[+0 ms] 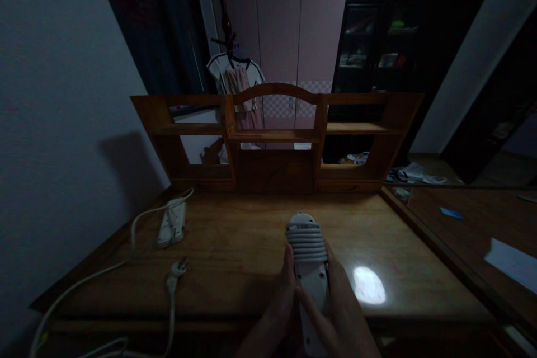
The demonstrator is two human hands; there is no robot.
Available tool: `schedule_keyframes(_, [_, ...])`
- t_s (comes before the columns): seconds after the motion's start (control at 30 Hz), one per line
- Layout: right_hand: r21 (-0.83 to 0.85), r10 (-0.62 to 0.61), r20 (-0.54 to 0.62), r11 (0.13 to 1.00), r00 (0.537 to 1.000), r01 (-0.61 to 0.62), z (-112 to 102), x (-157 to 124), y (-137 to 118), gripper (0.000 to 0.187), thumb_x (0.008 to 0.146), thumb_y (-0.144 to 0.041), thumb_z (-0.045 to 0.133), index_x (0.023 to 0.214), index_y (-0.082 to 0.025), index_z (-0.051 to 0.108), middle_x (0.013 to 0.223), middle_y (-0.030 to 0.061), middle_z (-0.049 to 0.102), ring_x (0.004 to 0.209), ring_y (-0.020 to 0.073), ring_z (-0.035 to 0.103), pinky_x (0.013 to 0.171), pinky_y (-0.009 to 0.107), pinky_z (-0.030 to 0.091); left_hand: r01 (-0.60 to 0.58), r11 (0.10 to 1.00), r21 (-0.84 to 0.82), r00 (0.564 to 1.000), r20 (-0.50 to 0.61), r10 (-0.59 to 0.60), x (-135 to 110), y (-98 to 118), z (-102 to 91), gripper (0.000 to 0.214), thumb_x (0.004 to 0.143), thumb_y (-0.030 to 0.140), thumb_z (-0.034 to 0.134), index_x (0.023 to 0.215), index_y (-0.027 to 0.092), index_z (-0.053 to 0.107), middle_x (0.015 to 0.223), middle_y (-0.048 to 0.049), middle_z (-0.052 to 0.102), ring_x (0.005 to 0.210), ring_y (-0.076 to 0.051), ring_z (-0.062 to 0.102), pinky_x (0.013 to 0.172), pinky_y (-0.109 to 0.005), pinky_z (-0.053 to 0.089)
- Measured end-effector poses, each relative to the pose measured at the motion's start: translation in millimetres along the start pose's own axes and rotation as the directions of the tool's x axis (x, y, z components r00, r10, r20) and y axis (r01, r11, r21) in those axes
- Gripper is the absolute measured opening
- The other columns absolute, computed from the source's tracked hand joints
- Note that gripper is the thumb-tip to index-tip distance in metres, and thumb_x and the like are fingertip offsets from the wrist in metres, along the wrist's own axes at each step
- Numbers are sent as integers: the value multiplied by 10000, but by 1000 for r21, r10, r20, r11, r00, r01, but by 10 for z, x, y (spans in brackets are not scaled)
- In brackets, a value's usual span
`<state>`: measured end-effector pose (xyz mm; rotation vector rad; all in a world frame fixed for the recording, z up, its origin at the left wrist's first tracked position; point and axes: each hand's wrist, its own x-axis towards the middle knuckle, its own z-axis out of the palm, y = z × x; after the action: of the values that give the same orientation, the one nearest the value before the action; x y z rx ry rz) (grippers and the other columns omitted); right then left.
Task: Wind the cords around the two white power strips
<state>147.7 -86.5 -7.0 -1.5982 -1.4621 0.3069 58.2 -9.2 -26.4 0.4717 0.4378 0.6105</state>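
Between my two hands is a white power strip [312, 278] with its grey-white cord [307, 243] wound in several turns around the far end. Small dark screw holes show on the face turned up. My left hand [279, 296] grips its left side, thumb along the edge. My right hand [342, 305] wraps the right side, with one finger or thumb lying across the strip. The near end runs down out of the picture, and the fingers underneath are hidden. The strip is held above the front part of a wooden desk [235, 246].
Another white power strip [172, 224] lies on the desk's left with a cable. Nearer, a plug [177, 271] rests by the front edge, its cord hanging over. A wooden shelf unit [274, 135] lines the back. To the right, another wooden surface holds white paper [514, 263] and a blue card [451, 213].
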Motion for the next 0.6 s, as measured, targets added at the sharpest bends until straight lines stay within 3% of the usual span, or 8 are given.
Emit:
schedule_keyframes(0.1, [39, 33, -26, 999, 999, -32, 11, -7, 17, 729, 848, -349, 575, 1471, -234, 212, 1472, 117, 327, 1358, 297, 294, 1090, 503, 305, 73, 996, -44, 997, 30, -72, -7, -49, -1, 732, 799, 708, 414, 1140, 94, 619, 883, -128, 724, 830, -264, 681, 803, -370, 492])
schedule_keyframes(0.33, [306, 246, -6, 923, 969, -232, -24, 181, 191, 552, 887, -443, 501, 1394, -252, 400, 1465, 78, 359, 1369, 250, 285, 1112, 470, 265, 93, 988, -122, 989, -105, -106, 4, -2, 70, 601, 771, 655, 534, 930, 89, 658, 728, -97, 703, 639, -192, 661, 664, -281, 496])
schedule_keyframes(0.43, [410, 315, -173, 884, 933, -223, -102, 262, 473, 539, 889, -440, 487, 1388, -261, 391, 1456, 79, 367, 1338, 237, 343, 1096, 453, 298, 89, 987, -137, 990, -97, -103, 47, 71, 50, 674, 757, 724, 470, 807, 75, 645, 639, -80, 669, 537, -159, 625, 575, -254, 480])
schedule_keyframes(0.5, [430, 329, -254, 881, 909, -199, -171, 278, 733, 469, 882, -422, 485, 1319, -253, 471, 1449, 73, 366, 1317, 237, 373, 1090, 442, 313, 61, 992, -111, 991, -109, -74, 59, 129, 29, 704, 764, 744, 426, 774, 72, 637, 614, -80, 659, 507, -155, 616, 552, -255, 476])
schedule_keyframes(0.6, [455, 316, -218, 870, 923, -190, -229, 253, 1078, 389, 831, -437, 542, 1163, -237, 587, 1373, 82, 449, 1260, 258, 444, 1057, 454, 357, 22, 997, -74, 992, -119, -31, 45, 212, 11, 713, 775, 743, 404, 755, 70, 636, 606, -87, 659, 505, -159, 621, 556, -257, 480])
